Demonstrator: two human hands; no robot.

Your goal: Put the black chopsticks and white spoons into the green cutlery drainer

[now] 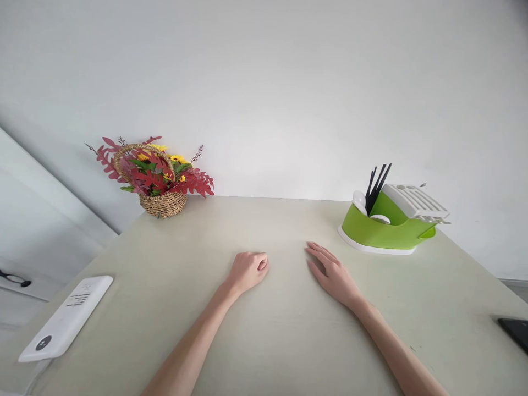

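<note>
My left hand [248, 270] rests on the pale table [280, 330] near its middle, curled into a loose fist with nothing in it. My right hand [331, 271] lies flat on the table just to the right, fingers stretched out and together, holding nothing. The two hands are a short gap apart. Nearest to my right hand is a green cutlery drainer [385, 227] with a white slotted lid, black utensils and white spoons standing in it, at the back right.
A wicker basket [161, 201] of red leaves and yellow flowers stands at the back left by the white wall. A white power strip [68, 318] lies at the left edge. A dark flat object [516, 331] shows at the right edge.
</note>
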